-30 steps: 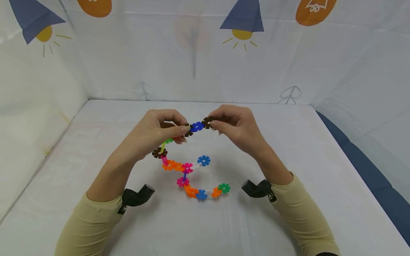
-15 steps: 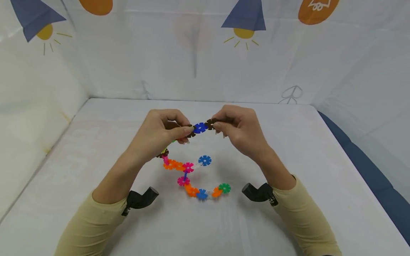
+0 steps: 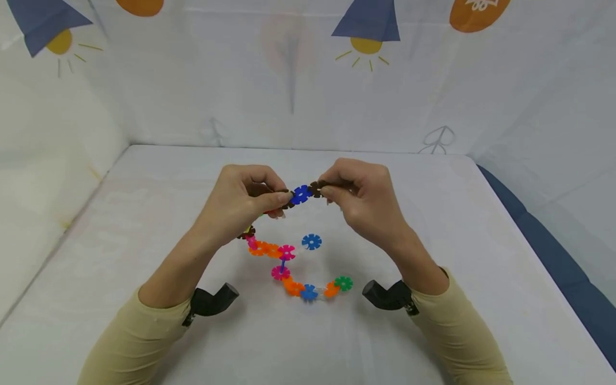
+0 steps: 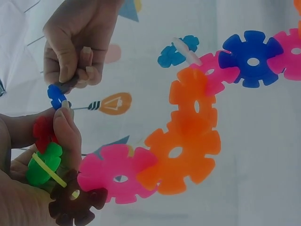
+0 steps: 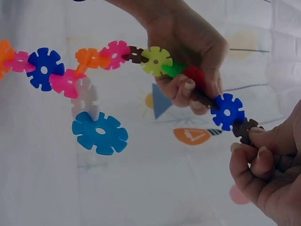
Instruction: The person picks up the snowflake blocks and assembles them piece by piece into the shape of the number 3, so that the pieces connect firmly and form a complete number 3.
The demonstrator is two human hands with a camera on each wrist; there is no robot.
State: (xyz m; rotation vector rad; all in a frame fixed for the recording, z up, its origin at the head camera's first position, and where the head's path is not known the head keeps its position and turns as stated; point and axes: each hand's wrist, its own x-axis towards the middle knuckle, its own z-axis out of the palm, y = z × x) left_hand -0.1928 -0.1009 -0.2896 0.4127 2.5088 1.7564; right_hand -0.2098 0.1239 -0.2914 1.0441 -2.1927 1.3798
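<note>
Both hands hold a chain of interlocking notched plastic discs. At its upper end the right hand (image 3: 363,200) pinches a brown disc (image 5: 245,132) between thumb and fingers. That disc meets a dark blue disc (image 3: 301,194), which spans the gap between the hands. On the blue disc's other side, the left hand (image 3: 240,203) pinches another brown disc (image 3: 289,205). Red (image 4: 43,134) and green (image 4: 39,172) discs sit against the left fingers, partly covered. From there the chain continues below through pink, orange (image 4: 197,160) and blue pieces, with a side branch ending in a light blue disc (image 3: 312,242).
The chain's lower end, with a green disc (image 3: 343,283), lies low over the white tabletop (image 3: 308,342). White printed cloth (image 3: 216,69) rises behind the table. A black wrist camera (image 3: 214,300) is strapped at the left sleeve and another camera (image 3: 385,295) at the right.
Both hands have shifted slightly right with the chain, whose lower part has swung a little right too. The blue disc between them has tilted, and the left hand covers more of the chain.
</note>
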